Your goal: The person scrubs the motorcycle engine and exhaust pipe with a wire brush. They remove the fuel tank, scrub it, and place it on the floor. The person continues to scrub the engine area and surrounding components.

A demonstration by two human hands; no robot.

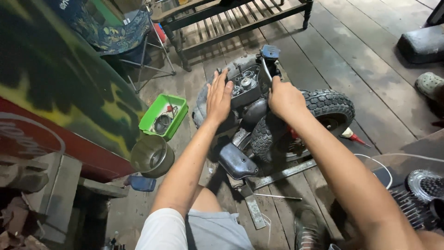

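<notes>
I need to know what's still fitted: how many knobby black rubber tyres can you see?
2. One knobby black rubber tyre sits right of the right hand; a second lies below that hand, beside the grey engine block. Others may be hidden under the machine.

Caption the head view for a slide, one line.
Left hand rests flat on a small grey engine; right hand grips a tool beside a knobby black tyre.
</notes>
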